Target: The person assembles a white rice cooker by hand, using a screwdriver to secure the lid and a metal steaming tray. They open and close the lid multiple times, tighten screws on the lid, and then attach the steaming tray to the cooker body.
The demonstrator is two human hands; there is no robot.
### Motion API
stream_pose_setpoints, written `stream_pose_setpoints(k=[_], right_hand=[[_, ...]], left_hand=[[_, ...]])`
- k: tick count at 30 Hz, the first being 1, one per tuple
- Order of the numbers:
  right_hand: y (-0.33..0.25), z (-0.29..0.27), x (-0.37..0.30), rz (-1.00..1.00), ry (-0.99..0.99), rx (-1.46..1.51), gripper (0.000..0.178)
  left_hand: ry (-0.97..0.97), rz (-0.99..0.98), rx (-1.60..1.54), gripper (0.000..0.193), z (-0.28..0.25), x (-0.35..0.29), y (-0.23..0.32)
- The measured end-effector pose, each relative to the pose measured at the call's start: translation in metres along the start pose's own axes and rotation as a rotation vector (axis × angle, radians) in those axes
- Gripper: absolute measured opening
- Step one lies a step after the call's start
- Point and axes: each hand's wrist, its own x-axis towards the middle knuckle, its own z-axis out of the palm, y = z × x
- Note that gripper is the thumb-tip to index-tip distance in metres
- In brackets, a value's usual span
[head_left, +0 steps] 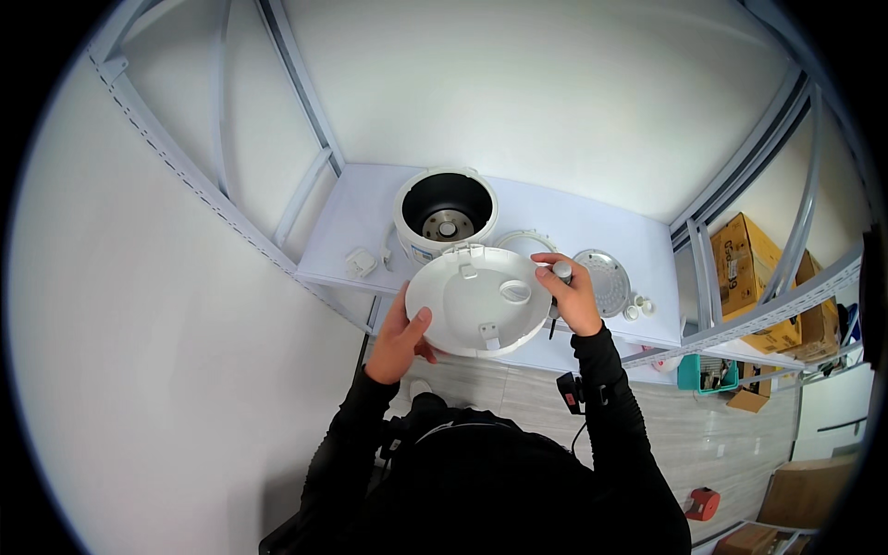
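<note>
A white rounded lid shell [472, 310], its hollow side up, is tilted in front of me over the shelf's front edge. My left hand [400, 340] grips its left rim, thumb on the inside. At the right rim is my right hand [575, 294], closed around a screwdriver [561, 271] with a grey handle end and a dark tip pointing down. Whether those fingers also press on the lid is hard to make out. Behind the lid stands a white rice cooker body [407, 218], open at the top, with a dark inside and a metal heating plate at its bottom.
On the white shelf [555, 205] lie a white ring [525, 238], a perforated metal disc [606, 282], small white parts [638, 307] and a white piece [360, 263]. Metal posts frame both sides. Cardboard boxes [745, 268] and a teal bin [692, 373] are at right.
</note>
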Motion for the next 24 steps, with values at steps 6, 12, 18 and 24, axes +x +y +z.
stream_pose_setpoints(k=[6,12,18,24], right_hand=[[-0.002,0.007,0.008,-0.078,0.05,0.084,0.026],[-0.007,0.013,0.018,-0.149,0.06,0.138,0.025],[-0.013,0.007,0.023,-0.109,-0.006,0.166,0.035],[-0.012,0.009,0.024,-0.169,-0.052,0.284,0.037]], left_hand=[[-0.032,-0.017,-0.064,0.088,-0.007,0.003,0.007],[-0.046,0.057,-0.059,0.092,-0.011,0.004,0.005],[-0.126,0.136,0.026,0.091,-0.013,0.007,0.011],[-0.08,0.125,0.085,0.083,-0.014,0.009,0.011]])
